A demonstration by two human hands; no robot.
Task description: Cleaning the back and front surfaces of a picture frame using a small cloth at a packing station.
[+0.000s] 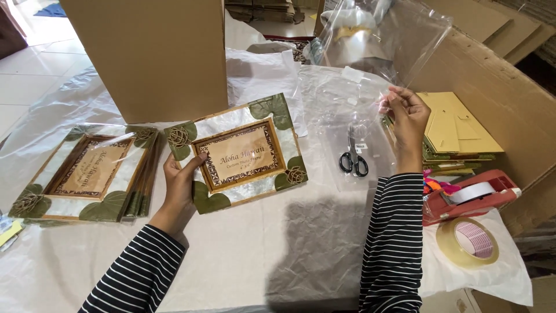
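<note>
I see the picture frame [238,154], shell-white with green leaf corners and a brown inner border, held tilted just above the worktop [272,249] at centre. My left hand [180,188] is closed on its lower left edge, thumb on the face and fingers behind. My right hand [407,123] is raised to the right, its grip pinched on the top edge of a clear plastic bag [347,124] that hangs down to the worktop. Through the bag I see black-handled scissors [353,157] lying flat. Left of the held frame sits a stack of matching frames [92,174], the top one wrapped in clear film. Behind stands a cardboard box [152,55]. At far right lie a red tape dispenser [472,196] and a roll of tape [468,241].
</note>
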